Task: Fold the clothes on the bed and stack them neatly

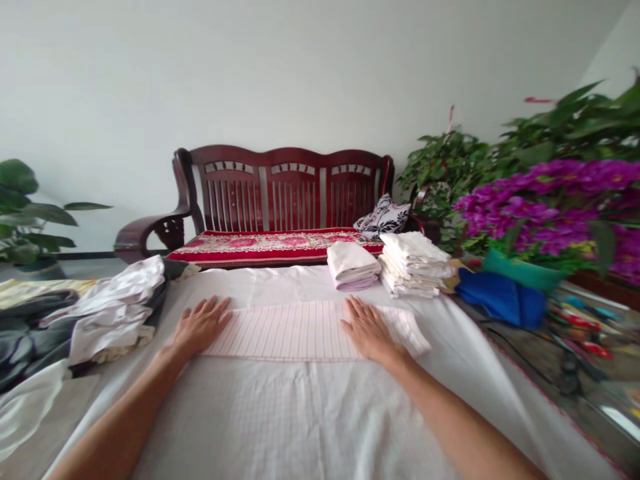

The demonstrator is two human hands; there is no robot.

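Observation:
A white cloth with thin pink stripes [290,331], folded into a long strip, lies across the white sheet [260,413] on the table. At its left end rests my left hand [204,325], palm down with the fingers spread. My right hand [367,327] presses flat on the strip toward its right end, which flares out beyond the fingers. Neither hand grips anything. Just behind the right hand stand a short pile of folded cloths [353,265] and a taller stack of white folded cloths [414,263].
Heaped clothes [115,307] lie along the left. On the right are a blue cloth [500,297], scattered small items [585,327] and purple flowers [545,207]. Behind the table stands a wooden bench [290,193] with a red patterned cover and a cushion [384,219].

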